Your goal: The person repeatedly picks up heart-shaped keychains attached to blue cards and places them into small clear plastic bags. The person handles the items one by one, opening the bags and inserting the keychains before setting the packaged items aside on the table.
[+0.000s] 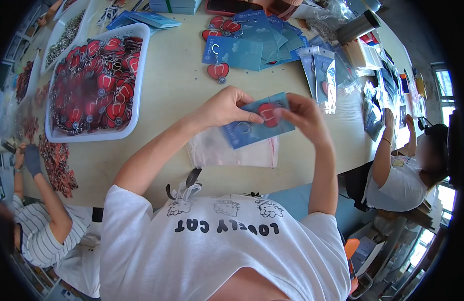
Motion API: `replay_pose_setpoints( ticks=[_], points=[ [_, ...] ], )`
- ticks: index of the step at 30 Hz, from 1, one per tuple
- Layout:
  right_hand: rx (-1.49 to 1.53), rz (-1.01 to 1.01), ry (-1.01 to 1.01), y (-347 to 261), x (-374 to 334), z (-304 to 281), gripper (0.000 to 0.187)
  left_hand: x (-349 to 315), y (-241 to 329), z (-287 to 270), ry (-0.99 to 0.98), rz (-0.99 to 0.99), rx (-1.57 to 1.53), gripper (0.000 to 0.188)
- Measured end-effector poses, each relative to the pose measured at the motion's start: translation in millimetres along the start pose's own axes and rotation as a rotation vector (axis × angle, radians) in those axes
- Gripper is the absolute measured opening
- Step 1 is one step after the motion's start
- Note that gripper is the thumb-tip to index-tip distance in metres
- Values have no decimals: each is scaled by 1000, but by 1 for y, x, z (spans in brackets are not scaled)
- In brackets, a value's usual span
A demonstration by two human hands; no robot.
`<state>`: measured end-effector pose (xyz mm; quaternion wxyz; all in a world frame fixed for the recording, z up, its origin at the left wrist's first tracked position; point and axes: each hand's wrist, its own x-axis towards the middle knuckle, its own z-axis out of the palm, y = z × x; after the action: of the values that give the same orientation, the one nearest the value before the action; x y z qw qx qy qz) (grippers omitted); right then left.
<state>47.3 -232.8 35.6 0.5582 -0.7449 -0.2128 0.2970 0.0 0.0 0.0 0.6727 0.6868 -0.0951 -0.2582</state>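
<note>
Between my hands, over the near part of the table, is a tilted blue card (257,136) with a red keychain pendant (267,115) lying on its face. My left hand (227,106) grips the card's left edge, thumb on the front. At the right end, my right hand (308,119) pinches the card, its thumb on the pendant's edge. The keychain's metal ring (245,127) shows on the lower left of the card; whether it is fastened there I cannot tell. Beneath the card lies a stack of clear plastic bags (237,156).
A white bin (134,108) of red keychains stands at left. Blue cards (244,52) and a loose heart-shaped keychain (218,71) lie ahead, with bagged cards (319,75) to their right. A metal tumbler (358,27) is at the far right. Co-workers sit on both sides.
</note>
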Motion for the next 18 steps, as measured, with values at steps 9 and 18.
replay_pose_setpoints(
  ticks=[9,18],
  points=[
    [15,-53,229,4,-26,6,10,-10,15,6,79,22,-121,26],
    [283,-96,251,1,-38,26,15,-9,31,26,132,170,287,34]
  ],
)
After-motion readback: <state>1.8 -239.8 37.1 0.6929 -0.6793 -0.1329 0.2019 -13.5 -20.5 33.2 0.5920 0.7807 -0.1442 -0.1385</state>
